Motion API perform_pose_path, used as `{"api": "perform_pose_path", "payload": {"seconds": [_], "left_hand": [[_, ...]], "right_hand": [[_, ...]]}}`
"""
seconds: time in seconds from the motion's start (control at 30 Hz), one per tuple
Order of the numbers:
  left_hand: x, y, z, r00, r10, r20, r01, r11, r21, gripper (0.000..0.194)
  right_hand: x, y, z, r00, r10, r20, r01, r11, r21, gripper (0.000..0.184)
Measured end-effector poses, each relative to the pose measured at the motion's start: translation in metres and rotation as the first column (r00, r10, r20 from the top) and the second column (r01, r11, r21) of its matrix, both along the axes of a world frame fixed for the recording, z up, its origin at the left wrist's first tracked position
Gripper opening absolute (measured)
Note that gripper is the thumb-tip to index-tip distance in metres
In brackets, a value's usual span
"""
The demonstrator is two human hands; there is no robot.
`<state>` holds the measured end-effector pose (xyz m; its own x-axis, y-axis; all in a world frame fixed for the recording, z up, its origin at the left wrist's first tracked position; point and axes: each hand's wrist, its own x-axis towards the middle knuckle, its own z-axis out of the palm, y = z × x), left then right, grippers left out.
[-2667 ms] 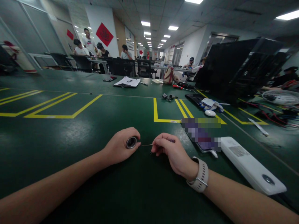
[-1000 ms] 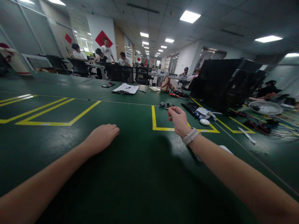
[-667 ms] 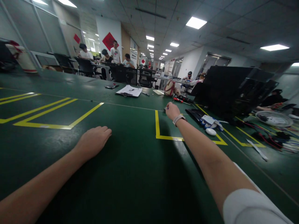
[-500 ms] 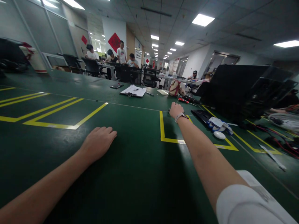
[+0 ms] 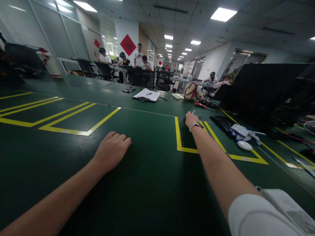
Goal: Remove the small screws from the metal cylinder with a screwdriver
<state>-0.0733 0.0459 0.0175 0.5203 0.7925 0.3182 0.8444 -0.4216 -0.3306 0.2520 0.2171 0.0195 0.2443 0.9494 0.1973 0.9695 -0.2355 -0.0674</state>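
My left hand [image 5: 113,148] rests palm down on the green table [image 5: 147,183], its fingers curled together and their tips hidden; nothing shows in it. Farther out, my right hand [image 5: 191,120] is closed at the back of a yellow-taped outline [image 5: 179,137], wearing a wrist band [image 5: 196,125]. A thin metal shaft and a dark tip stick out past its fingers, but I cannot make out the whole thing. Just beyond it lies a red-handled screwdriver [image 5: 200,105]. To its right are a black flat tray-like item [image 5: 221,124], a blue and white cloth bundle [image 5: 242,131] and a white oval object [image 5: 244,145].
A clipboard with papers [image 5: 147,95], a dark phone-like item [image 5: 129,89] and a red-trimmed bag [image 5: 191,91] stand along the far side. A large black screen-like panel [image 5: 265,91] rises at right. A white device [image 5: 285,206] sits by my right elbow. Several people work at tables behind.
The view has turned slightly left, so everything sits farther right. My right hand has come a little nearer, away from the screwdriver, still closed. My left hand stays put on the table.
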Motion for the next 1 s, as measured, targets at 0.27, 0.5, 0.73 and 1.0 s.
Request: {"api": "perform_pose_path", "payload": {"seconds": [0.27, 0.5, 0.73, 1.0], "left_hand": [[0.001, -0.002, 0.002, 0.999, -0.023, 0.022, 0.022, 0.999, 0.026, 0.032], [0.024, -0.023, 0.008, 0.965, -0.159, 0.210, 0.144, 0.986, 0.085, 0.030], [0.067, -0.063, 0.012, 0.791, 0.075, 0.607, 0.267, 0.851, -0.452, 0.046], [0.079, -0.090, 0.022, 0.332, 0.363, 0.870, 0.596, 0.634, -0.492, 0.033]], "right_hand": [[-0.003, -0.041, 0.008, 0.983, 0.091, -0.160, -0.096, 0.995, -0.020, 0.031], [-0.012, -0.116, 0.009, 0.872, 0.221, -0.436, -0.228, 0.973, 0.036, 0.026], [-0.060, -0.217, 0.000, 0.531, 0.349, -0.772, -0.341, 0.922, 0.182, 0.018], [-0.094, -0.286, 0.013, 0.088, 0.537, -0.839, -0.347, 0.806, 0.480, 0.015]]}}
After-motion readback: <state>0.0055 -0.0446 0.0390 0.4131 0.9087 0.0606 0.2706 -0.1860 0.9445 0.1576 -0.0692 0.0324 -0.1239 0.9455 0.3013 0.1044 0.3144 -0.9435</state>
